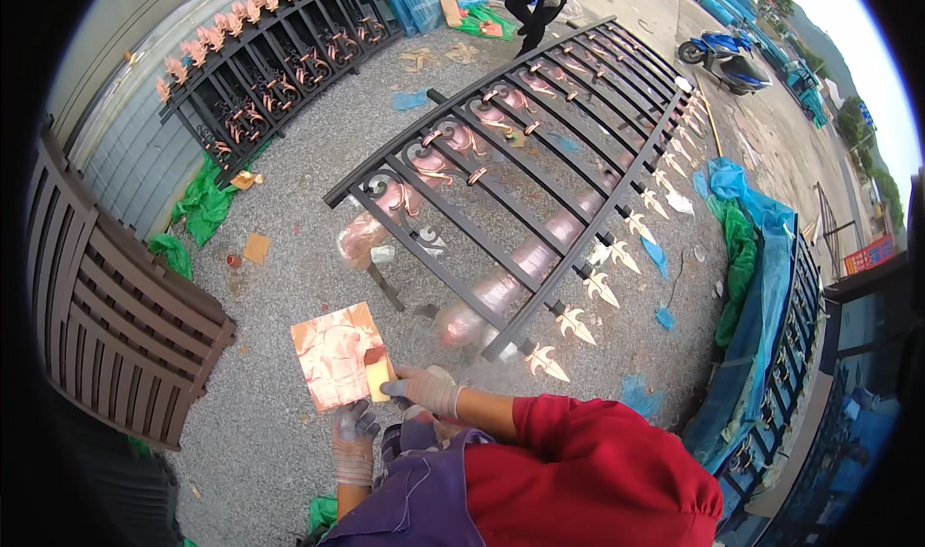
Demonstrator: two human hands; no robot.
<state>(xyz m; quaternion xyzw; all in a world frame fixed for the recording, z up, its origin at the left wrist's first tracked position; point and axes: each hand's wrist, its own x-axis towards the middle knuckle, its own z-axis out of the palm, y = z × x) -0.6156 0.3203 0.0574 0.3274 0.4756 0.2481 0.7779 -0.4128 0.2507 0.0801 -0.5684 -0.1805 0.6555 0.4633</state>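
Observation:
My left hand [355, 433], in a grey-white work glove, is closed on the lower edge of a square board [323, 359] smeared with pinkish copper paint. In my right hand [430, 393], also gloved, is a pale yellow sponge-like block [379, 381], pressed against or just over the board's right side. A darker copper patch shows above that block. Ahead of both hands lies a black metal fence panel [491, 248], with copper-coloured scrolls and pale spearhead tips [575, 325] along its right side. Plastic-wrapped pinkish rolls [515, 272] support the panel from below.
Another dark fence panel with copper tips [279, 75] leans at the far left wall. Brown slatted panels [120, 296] stand at left. Blue and green sheeting [747, 258] wraps panels on the right. A person [540, 2] stands beyond the fence; a blue scooter [725, 57] is parked far right.

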